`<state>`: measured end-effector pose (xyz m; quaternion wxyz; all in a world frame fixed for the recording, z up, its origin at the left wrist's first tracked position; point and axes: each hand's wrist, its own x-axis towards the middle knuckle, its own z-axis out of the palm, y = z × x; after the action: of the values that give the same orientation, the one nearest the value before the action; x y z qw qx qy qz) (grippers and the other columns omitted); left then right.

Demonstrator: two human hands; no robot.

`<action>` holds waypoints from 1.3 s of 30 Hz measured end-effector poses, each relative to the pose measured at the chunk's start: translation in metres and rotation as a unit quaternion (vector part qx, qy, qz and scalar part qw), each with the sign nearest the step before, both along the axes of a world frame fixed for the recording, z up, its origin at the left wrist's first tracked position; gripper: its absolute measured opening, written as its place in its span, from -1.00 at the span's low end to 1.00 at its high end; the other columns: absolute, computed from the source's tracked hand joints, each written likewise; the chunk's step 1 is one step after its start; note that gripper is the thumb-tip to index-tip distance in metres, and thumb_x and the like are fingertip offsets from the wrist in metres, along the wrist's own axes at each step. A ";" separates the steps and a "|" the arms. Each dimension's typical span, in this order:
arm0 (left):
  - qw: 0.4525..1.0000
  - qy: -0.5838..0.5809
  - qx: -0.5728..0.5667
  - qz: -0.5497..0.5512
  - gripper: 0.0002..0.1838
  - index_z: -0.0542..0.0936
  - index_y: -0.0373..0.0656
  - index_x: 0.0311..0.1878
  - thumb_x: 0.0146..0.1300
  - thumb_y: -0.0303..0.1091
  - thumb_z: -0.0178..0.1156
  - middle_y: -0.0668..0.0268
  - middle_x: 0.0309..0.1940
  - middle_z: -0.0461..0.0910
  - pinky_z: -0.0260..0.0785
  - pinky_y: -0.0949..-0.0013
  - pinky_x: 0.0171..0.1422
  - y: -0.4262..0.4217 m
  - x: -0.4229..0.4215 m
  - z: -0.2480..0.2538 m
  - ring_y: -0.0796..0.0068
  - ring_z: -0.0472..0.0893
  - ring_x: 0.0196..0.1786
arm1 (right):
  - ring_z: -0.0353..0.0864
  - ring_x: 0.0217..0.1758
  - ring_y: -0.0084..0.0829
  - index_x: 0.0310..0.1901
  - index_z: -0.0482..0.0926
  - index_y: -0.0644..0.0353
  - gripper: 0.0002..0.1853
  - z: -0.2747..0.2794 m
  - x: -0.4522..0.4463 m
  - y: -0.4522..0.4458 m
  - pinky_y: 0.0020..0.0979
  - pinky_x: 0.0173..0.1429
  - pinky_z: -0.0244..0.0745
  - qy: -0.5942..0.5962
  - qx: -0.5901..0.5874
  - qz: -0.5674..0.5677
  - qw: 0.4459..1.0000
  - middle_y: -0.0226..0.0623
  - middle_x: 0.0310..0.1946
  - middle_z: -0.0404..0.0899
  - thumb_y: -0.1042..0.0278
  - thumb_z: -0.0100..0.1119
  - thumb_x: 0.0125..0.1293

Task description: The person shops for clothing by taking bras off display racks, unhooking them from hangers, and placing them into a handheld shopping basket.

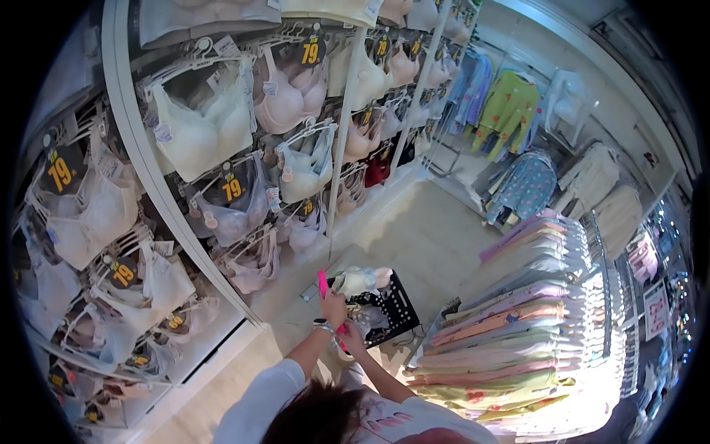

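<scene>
Head: hands (334, 306) (353, 340) on pink handle (322, 283)

Our left grip (334, 305), dark band (321, 323) at wrist, closed round pink bar (322, 283); our right grip (354, 340) closed round same bar, lower down. Just beside, black basket (403, 305) with pale clothes (360, 280) in it; whether bar joins basket, we cannot tell. Along our left, bras (201, 137) on hangers, black price tags (61, 172) reading 79. On our right, pastel clothes (510, 318) packed on rack. Ahead, green top (509, 111) hangs by wall.
</scene>
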<state>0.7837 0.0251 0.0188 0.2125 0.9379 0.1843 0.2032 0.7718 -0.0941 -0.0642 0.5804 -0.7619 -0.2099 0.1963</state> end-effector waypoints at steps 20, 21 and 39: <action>0.968 0.000 -0.057 0.245 -0.85 0.70 0.10 -0.35 0.08 -0.29 0.14 0.32 -0.47 0.60 0.23 -0.01 0.00 -0.025 -0.191 -0.004 0.25 0.46 -0.03 | 0.56 -0.09 -0.02 -0.11 0.58 0.11 -0.62 0.050 -0.150 -0.017 -0.05 -0.04 0.44 -0.153 -0.215 0.127 0.956 -0.10 -0.19 0.60 0.14 0.28 0.04; 0.963 0.021 -0.056 0.263 -0.85 0.68 0.07 -0.37 0.09 -0.27 0.12 0.31 -0.47 0.60 0.21 -0.06 0.03 -0.032 -0.199 -0.002 0.25 0.45 -0.04 | 0.56 -0.08 -0.03 -0.12 0.58 0.09 -0.63 0.057 -0.155 -0.023 -0.04 -0.05 0.43 -0.155 -0.229 0.152 0.949 -0.11 -0.19 0.60 0.13 0.28 0.03; 0.914 0.222 0.069 0.332 -0.51 0.69 -0.03 -0.49 0.27 0.10 -0.04 0.12 -0.56 0.63 0.20 -0.20 0.10 -0.202 -0.326 0.018 0.05 0.62 -0.38 | 0.58 -0.11 -0.12 -0.10 0.62 0.05 -0.42 0.073 -0.177 -0.148 -0.14 0.00 0.44 -0.118 -0.200 0.528 0.817 -0.13 -0.24 0.63 -0.23 0.35 -0.05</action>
<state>0.4580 -0.1766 0.0368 0.0211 0.8560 0.5130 0.0604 0.5946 -0.2424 0.0083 0.1931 -0.6508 -0.6029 0.4190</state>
